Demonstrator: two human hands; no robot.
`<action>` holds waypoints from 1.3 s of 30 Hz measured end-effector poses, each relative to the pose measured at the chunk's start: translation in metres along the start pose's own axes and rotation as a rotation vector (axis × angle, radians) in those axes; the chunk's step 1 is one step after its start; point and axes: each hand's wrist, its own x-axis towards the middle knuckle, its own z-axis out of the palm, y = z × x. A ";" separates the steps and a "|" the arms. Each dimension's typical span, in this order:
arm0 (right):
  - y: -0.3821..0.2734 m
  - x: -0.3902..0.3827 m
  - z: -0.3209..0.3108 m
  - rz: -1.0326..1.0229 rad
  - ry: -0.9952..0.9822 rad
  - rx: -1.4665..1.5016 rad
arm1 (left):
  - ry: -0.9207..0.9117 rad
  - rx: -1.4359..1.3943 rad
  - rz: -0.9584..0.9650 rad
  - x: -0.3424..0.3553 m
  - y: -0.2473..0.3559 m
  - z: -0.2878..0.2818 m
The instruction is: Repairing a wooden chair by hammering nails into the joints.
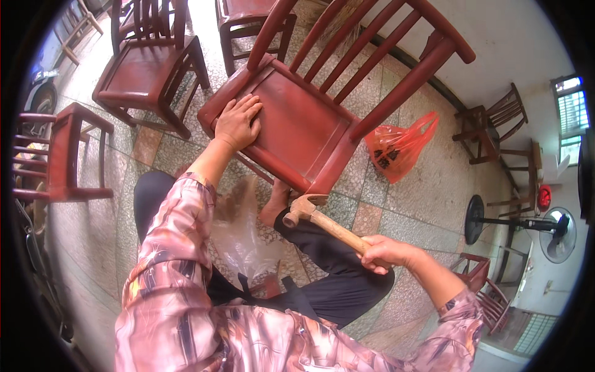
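A reddish-brown wooden chair [297,127] stands tilted in front of me, its slatted back toward the upper right. My left hand [238,121] lies flat on the seat near its left edge, fingers spread and holding nothing. In my right hand [387,253] is a claw hammer [331,228], gripped by its wooden handle. The rusty head of the hammer is close to the seat's near right corner, over my bent leg; whether it touches the chair I cannot tell.
Other red wooden chairs stand at the upper left [139,74], far left [68,155] and right [493,124]. A red plastic bag [400,149] with dark pieces inside sits right of the chair. A clear plastic bag [238,239] lies between my legs. A standing fan [555,234] is at right.
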 end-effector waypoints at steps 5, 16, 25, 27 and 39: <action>-0.057 -0.017 0.023 -0.366 0.545 -1.275 | 0.065 0.119 -0.076 0.000 0.014 0.014; 0.003 -0.005 0.043 -0.221 0.560 -1.017 | 0.052 0.075 -0.050 0.001 0.011 0.005; -0.016 -0.004 -0.048 -0.314 0.307 -1.058 | 0.045 0.059 -0.037 0.000 0.011 0.003; -0.015 0.002 -0.062 -0.352 0.278 -0.923 | 0.046 0.064 -0.040 0.000 0.011 0.001; 0.037 0.062 -0.097 -0.262 0.373 -0.830 | 0.072 0.063 -0.031 0.000 0.007 0.008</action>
